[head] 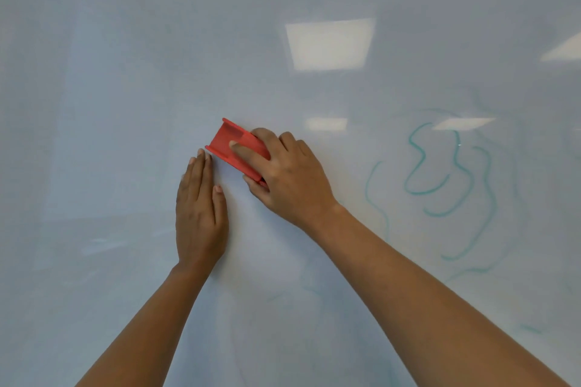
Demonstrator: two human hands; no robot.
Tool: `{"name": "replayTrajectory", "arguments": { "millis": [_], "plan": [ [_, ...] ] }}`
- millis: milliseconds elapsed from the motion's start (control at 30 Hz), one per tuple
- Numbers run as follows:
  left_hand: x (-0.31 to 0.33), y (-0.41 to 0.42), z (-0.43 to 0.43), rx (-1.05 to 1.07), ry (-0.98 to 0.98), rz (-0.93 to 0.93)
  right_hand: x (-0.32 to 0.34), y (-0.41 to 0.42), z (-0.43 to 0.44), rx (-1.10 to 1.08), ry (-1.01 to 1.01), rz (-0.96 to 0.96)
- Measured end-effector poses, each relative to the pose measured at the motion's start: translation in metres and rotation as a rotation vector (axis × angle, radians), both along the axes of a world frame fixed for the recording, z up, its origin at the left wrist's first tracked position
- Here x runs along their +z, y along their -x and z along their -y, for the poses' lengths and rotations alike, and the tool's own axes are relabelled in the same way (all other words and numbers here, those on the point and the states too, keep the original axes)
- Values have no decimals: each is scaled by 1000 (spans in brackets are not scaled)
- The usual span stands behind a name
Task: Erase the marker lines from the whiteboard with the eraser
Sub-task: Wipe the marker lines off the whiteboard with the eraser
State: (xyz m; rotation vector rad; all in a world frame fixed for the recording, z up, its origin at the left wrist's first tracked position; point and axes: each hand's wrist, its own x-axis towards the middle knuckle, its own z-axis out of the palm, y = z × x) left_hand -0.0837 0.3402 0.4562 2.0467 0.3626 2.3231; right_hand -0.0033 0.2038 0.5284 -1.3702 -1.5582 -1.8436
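The whiteboard [125,104] fills the whole view. A red eraser [224,140] lies pressed against it near the middle, tilted, with my right hand [289,176] gripping it from the right, index finger on its back. My left hand [199,217] rests flat on the board just below-left of the eraser, fingers together, holding nothing. Teal marker lines [456,179] squiggle across the right part of the board, well to the right of the eraser. Fainter smeared teal traces [283,294] show lower down.
Ceiling light reflections [330,44] glare on the board's upper right. Another short teal mark [531,329] sits at the lower right. The left half of the board shows only pale smudges.
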Motion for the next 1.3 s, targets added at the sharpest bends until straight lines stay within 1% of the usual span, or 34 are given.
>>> {"name": "replayTrajectory", "arguments": {
  "millis": [67,200,333,467,567,667,733,767,867,933,1000,1100,1167,1300],
  "plan": [
    [-1,1,-2,20,-3,2,10,-1,3,-23,-19,3],
    [-1,1,-2,47,-9,-6,38,-8,21,-40,-199,-202],
    [-2,1,-2,42,-8,-2,57,-30,51,-82,-389,-326],
    [-1,1,-2,38,-1,-1,64,-59,86,-91,-596,-448],
    [-1,2,0,37,10,-7,57,-68,95,-113,-673,-505],
    [0,2,6,49,30,-13,42,-60,88,-87,-689,-572],
    [2,1,11,63,38,-7,24,-49,78,-65,-629,-556],
    [3,0,14,71,30,-12,12,-43,72,-65,-576,-509],
    [11,-6,28,77,-23,-52,-15,-32,57,-103,-376,-279],
    [20,-12,38,69,-64,-61,-16,-32,55,-125,-241,-181],
    [29,-19,49,55,-101,-66,-9,-38,62,-117,-176,-123],
    [42,-34,66,45,-149,-88,5,-49,78,-150,-179,-80],
    [50,-44,79,45,-175,-103,17,-58,90,-184,-229,-146],
    [64,-60,103,27,-202,-113,41,-82,123,-225,-397,-335]
  ]
}}
